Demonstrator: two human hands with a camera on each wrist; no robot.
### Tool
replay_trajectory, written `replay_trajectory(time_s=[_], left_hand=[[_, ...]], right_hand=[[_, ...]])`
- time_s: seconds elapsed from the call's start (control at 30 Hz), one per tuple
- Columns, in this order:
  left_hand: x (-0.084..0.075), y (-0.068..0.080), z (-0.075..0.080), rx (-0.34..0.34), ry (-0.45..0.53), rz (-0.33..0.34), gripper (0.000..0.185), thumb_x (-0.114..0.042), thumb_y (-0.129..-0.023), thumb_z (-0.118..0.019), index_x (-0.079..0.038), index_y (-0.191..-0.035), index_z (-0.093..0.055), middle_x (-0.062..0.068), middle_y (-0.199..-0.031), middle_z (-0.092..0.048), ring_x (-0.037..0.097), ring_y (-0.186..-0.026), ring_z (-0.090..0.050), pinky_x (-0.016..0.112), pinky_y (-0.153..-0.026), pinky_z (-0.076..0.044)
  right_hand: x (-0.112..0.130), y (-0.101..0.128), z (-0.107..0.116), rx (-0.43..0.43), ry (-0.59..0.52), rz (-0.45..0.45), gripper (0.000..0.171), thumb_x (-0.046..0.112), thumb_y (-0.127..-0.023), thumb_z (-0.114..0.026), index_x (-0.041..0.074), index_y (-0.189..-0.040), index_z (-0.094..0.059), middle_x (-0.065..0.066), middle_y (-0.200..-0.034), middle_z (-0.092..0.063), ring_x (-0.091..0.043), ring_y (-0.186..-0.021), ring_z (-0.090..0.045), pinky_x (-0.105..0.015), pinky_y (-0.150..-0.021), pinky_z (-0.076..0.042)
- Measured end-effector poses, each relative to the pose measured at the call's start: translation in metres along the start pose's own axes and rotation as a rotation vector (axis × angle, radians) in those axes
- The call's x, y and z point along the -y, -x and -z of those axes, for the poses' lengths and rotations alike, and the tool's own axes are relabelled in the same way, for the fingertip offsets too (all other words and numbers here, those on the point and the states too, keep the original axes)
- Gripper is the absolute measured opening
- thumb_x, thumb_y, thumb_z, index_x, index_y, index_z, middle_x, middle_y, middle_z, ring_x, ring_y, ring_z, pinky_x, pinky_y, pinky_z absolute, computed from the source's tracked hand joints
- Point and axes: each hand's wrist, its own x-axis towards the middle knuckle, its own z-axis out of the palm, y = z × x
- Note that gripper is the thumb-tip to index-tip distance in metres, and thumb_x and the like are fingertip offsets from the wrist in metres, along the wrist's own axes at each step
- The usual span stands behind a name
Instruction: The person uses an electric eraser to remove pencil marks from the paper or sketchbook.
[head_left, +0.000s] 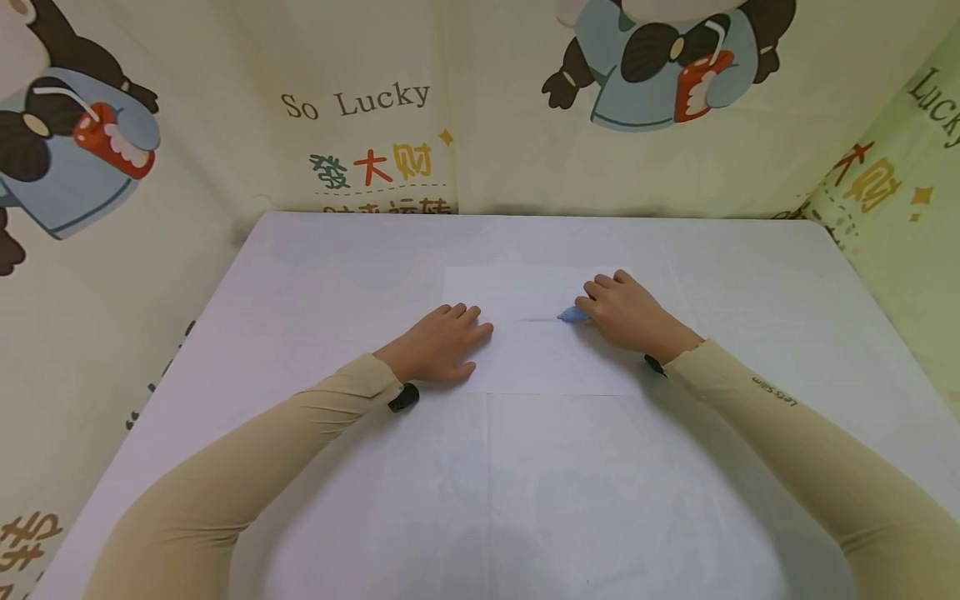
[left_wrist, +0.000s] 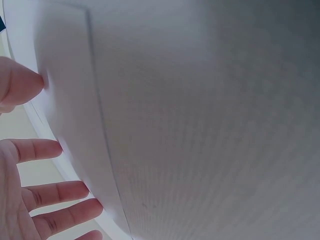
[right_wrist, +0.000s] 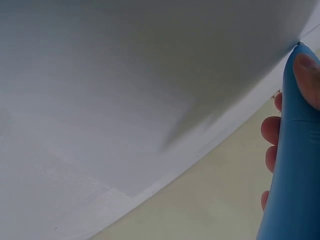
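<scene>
A sheet of white paper (head_left: 510,367) lies on the white-covered table, with a short thin grey line (head_left: 537,320) across its middle. My right hand (head_left: 626,315) holds a thick blue pen (head_left: 573,314), its narrow tip at the line's right end. In the right wrist view the thumb lies along the pen's tapered front (right_wrist: 295,95), and the other fingers wrap behind the smooth body. On the paper's left part rests my left hand (head_left: 438,343), fingers spread and thumb apart. The left wrist view shows its fingertips (left_wrist: 50,149) on the sheet, near a straight paper edge.
The white tabletop (head_left: 337,258) extends around the sheet, with a crease (head_left: 489,483) running toward the front. Cream fabric (head_left: 495,108) printed with cartoon figures and lettering hangs behind the table and at both sides. A dark wrist device (head_left: 404,398) shows under the left sleeve.
</scene>
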Motion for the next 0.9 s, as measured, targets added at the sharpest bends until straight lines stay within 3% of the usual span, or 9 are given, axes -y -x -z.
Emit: replay_trajectory(time_s=[0.53, 0.9], left_hand=[[0.0006, -0.0008, -0.0001, -0.009, -0.019, -0.010, 0.044, -0.032, -0.084, -0.055, -0.010, -0.121, -0.048, 0.011, -0.109, -0.053, 0.026, -0.094, -0.052, 0.039, -0.085, -0.045], [0.0010, -0.0013, -0.0001, 0.004, -0.022, -0.010, 0.045, -0.033, -0.084, -0.054, -0.011, -0.123, -0.048, 0.010, -0.111, -0.054, 0.025, -0.095, -0.052, 0.039, -0.086, -0.045]], right_hand=[[0.0007, -0.0012, 0.0014, 0.010, 0.010, 0.052, 0.024, 0.013, -0.071, -0.079, 0.005, -0.086, -0.063, -0.009, -0.075, -0.055, -0.025, -0.073, -0.053, -0.035, -0.065, -0.039], [0.0005, -0.0009, 0.0015, 0.029, 0.013, 0.013, 0.020, 0.014, -0.074, -0.077, 0.006, -0.085, -0.062, -0.009, -0.075, -0.055, -0.027, -0.074, -0.056, -0.037, -0.066, -0.040]])
